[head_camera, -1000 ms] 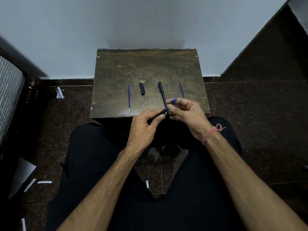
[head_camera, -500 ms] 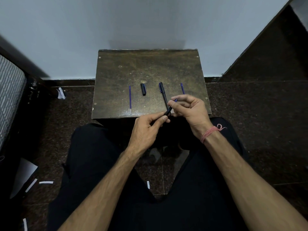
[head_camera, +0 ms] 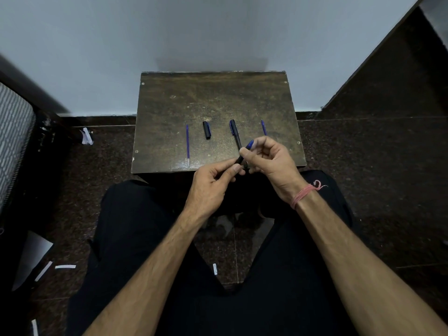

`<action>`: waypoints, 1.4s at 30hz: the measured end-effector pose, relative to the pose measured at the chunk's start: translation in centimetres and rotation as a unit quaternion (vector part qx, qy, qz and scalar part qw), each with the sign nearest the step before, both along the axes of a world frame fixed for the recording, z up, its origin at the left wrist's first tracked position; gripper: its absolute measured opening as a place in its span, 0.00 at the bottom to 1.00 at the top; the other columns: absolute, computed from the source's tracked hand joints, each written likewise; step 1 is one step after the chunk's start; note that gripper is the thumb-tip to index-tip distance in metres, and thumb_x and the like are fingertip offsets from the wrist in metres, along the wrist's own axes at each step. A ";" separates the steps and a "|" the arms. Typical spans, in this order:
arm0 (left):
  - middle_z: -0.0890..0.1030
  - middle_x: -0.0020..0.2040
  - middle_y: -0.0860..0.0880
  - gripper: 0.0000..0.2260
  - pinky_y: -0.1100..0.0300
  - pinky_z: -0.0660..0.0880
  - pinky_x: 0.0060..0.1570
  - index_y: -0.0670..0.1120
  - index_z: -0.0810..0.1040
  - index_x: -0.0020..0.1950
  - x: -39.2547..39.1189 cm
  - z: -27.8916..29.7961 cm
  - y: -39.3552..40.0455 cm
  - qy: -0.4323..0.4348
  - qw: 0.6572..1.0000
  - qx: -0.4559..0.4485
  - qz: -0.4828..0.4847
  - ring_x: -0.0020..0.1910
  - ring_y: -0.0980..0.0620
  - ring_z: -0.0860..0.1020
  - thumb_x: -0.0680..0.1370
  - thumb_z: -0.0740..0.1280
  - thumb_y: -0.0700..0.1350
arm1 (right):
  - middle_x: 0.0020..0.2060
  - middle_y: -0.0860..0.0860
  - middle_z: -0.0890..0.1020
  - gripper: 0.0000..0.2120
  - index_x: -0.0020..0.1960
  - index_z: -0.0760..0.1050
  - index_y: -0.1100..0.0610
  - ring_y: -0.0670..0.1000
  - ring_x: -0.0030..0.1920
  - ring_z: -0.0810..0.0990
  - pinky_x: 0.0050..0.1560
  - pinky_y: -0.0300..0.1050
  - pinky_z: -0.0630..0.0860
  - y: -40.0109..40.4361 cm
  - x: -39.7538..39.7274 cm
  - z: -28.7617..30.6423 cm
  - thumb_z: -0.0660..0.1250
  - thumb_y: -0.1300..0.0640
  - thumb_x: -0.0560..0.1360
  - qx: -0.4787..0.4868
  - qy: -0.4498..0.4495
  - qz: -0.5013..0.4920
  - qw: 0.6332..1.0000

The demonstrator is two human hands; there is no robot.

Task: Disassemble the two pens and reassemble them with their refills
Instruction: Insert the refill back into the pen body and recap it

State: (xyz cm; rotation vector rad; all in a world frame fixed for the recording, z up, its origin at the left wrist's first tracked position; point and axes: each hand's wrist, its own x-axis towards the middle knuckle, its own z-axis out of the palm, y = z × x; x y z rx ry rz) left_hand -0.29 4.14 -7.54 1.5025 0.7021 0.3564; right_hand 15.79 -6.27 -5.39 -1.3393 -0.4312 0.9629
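Observation:
Over the near edge of a small dark wooden table (head_camera: 213, 100), my left hand (head_camera: 211, 187) grips a black pen barrel (head_camera: 240, 160) by its lower end. My right hand (head_camera: 271, 161) pinches the barrel's upper end, where a blue tip piece (head_camera: 250, 144) sticks out between the fingers. On the table lie a blue refill (head_camera: 187, 145) at the left, a black cap (head_camera: 207, 130), a capped black pen (head_camera: 235, 132) and a second blue refill (head_camera: 263, 127), whose near end my right hand hides.
The table stands against a pale wall. My legs in black trousers (head_camera: 135, 238) sit below it on a dark speckled floor. White paper scraps (head_camera: 65, 266) lie on the floor at the left, beside a patterned object (head_camera: 12, 132) at the frame's left edge.
Both hands stay on the pen barrel at the table's near edge. My right hand's fingers have shifted along the upper end, and the blue tip shows more than half a second ago.

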 end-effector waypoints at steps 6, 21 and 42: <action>0.92 0.51 0.51 0.10 0.61 0.81 0.59 0.50 0.90 0.67 -0.1 0.3 0.0 0.015 1.000 0.008 0.000 0.48 0.59 0.85 0.88 0.71 0.45 | 0.56 0.54 0.90 0.13 0.63 0.86 0.54 0.44 0.44 0.86 0.44 0.37 0.81 -0.3 0.6 -0.1 0.77 0.58 0.79 0.022 0.023 0.012 0.999; 0.92 0.52 0.54 0.10 0.61 0.82 0.60 0.53 0.89 0.66 -0.3 0.4 -0.5 0.033 0.999 0.020 -0.020 0.49 0.60 0.86 0.88 0.71 0.46 | 0.34 0.48 0.86 0.15 0.39 0.79 0.52 0.45 0.34 0.84 0.35 0.36 0.78 0.2 -0.6 -0.4 0.86 0.50 0.70 -0.081 -0.098 -0.078 0.989; 0.91 0.55 0.51 0.11 0.70 0.73 0.39 0.47 0.88 0.65 -0.1 0.4 0.3 -0.031 0.979 -0.162 -0.118 0.40 0.61 0.83 0.90 0.67 0.46 | 0.53 0.52 0.89 0.11 0.61 0.87 0.55 0.44 0.34 0.78 0.39 0.36 0.79 -0.2 0.1 0.3 0.72 0.54 0.81 0.020 0.130 0.054 0.990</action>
